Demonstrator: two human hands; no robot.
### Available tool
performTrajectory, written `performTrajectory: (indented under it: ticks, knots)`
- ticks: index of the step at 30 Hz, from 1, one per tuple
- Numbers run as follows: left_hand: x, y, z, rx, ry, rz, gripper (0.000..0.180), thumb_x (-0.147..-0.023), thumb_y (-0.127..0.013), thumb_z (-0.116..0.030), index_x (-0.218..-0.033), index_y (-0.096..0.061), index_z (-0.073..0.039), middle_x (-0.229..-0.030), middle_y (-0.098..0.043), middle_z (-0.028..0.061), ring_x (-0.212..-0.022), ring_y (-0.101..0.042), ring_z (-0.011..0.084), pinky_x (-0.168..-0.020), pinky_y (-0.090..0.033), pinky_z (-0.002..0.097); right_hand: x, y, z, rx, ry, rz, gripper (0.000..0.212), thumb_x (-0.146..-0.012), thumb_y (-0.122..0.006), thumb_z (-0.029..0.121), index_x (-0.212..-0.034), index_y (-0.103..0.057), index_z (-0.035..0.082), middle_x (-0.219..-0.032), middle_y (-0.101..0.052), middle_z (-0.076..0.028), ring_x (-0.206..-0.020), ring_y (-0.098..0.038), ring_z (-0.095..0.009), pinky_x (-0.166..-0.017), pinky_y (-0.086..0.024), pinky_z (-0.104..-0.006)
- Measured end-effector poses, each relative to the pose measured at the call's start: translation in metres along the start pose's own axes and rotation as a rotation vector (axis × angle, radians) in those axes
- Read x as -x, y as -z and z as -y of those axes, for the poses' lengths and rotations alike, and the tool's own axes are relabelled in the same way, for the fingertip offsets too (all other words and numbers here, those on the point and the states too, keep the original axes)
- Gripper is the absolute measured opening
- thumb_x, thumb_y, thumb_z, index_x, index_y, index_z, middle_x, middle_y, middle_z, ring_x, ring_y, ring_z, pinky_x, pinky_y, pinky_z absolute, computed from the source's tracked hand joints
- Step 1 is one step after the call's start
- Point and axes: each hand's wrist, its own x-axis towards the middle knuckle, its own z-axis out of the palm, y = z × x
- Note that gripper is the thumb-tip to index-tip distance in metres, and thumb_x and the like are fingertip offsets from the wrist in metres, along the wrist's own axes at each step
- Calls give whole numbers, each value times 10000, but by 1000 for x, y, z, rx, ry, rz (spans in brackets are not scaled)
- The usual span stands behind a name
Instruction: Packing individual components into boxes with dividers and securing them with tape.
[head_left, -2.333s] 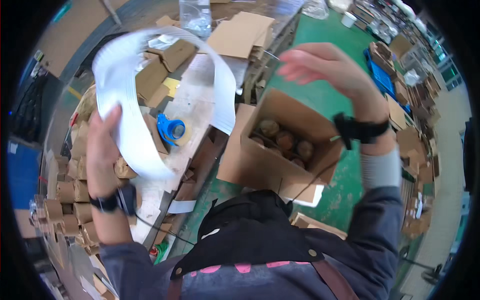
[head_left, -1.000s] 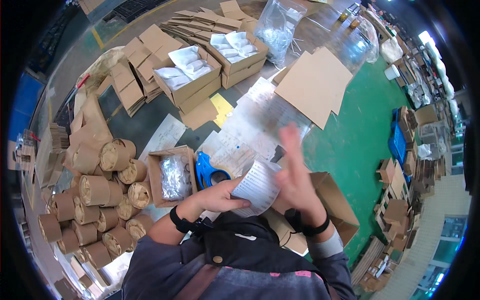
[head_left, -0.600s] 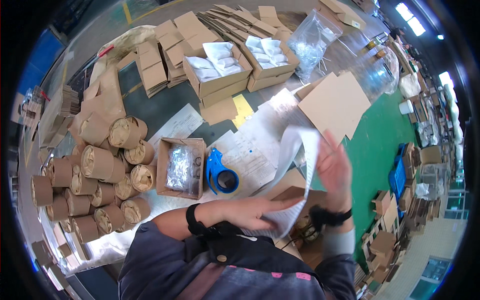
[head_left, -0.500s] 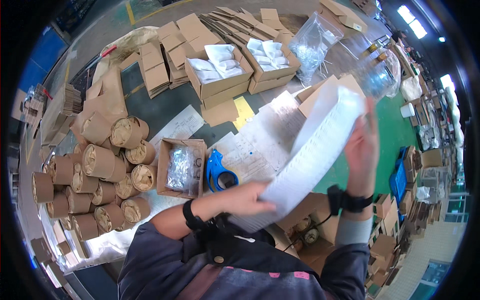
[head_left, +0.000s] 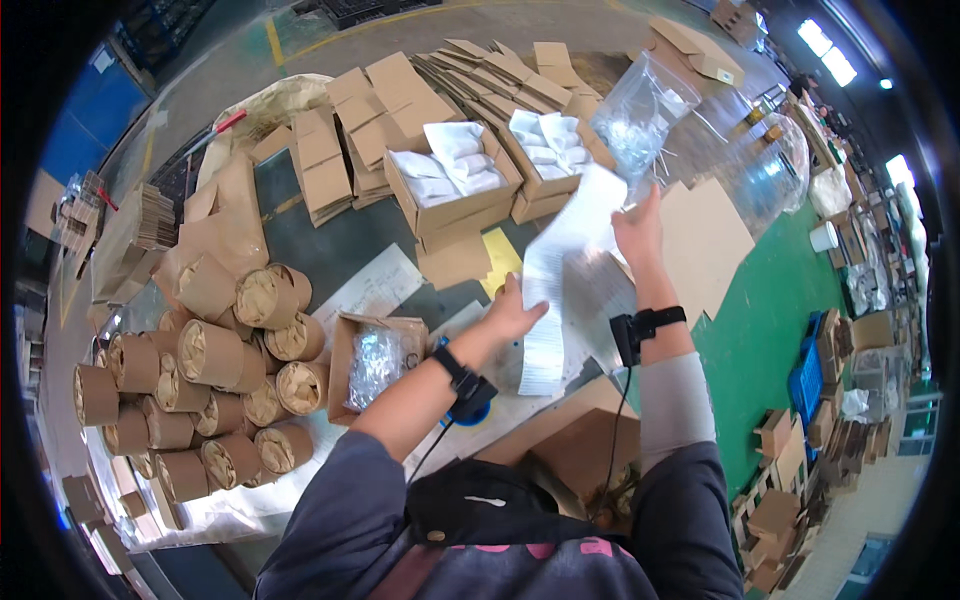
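Head view: the long white paper strip (head_left: 548,290) hangs over the worktop (head_left: 310,252) toward its right edge, the left hand (head_left: 515,312) pinching its side in the fingers, the right hand (head_left: 640,232) up by its top end, grip impossible to tell. Watch out, uneven pulling could crease or tear it, and that left-wrist cable (head_left: 431,448) could snag the half-hidden blue tape dispenser (head_left: 480,413)!

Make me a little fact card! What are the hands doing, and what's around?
Left hand: holding a long white strip
Right hand: at the strip's upper right edge, grip unclear
Left side: piled brown cylinders
Beside those: small open box with clear plastic
Farther away: two open boxes of white pouches
Floor at right: green
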Motion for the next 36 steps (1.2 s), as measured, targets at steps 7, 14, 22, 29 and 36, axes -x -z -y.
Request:
performTrajectory:
  ticks: [7, 14, 22, 29, 36]
  knots:
    - [1, 192, -50, 82, 10, -771, 823, -833, -672, -404, -1409, -279, 33, -1464, -277, 248, -1332, -337, 376, -1059, -332, 463, 21, -89, 121, -223, -559, 540, 444, -900, -588, 353, -997, -599, -80, -775, -648, -149, -632, -652, -240, -545, -539, -353]
    - [-58, 210, -50, 491, 474, -197, 809, -776, -587, -132, -1455, -148, -143, -1438, -312, 188, -1265, -383, 403, -966, -339, 675, 10, -171, 70, 76, -571, 416, 366, -901, -533, 300, -865, -591, -59, -636, -624, -124, -518, -633, -216, -490, -509, -338]
    - [-1, 213, -78, 756, 195, -258, 585, -769, -444, 57, -1333, -359, -76, -1286, -491, 144, -1167, -505, 347, -956, -409, 614, 27, -121, 124, 19, -234, 415, 214, -849, -530, 173, -793, -567, -30, -613, -634, -187, -573, -670, -299, -596, -526, -394]
    - [93, 208, -109, 775, 75, 295, 778, -704, -527, -15, -1425, -245, 68, -1377, -443, 161, -1316, -401, 265, -1096, -295, 385, 85, 65, 186, -599, -439, 550, 711, -817, -697, 250, -1419, -364, 68, -1370, -444, -150, -1220, -465, -231, -969, -400, -359]
    - [77, 66, -37, 461, 114, 977, 842, -705, -477, 9, -1488, -169, -11, -1424, -375, 117, -1341, -331, 184, -1093, -276, 267, 268, 150, 159, -518, -1218, 222, 634, -819, -541, 104, -1403, -314, 8, -1353, -457, -126, -1213, -507, -263, -1026, -423, -393]
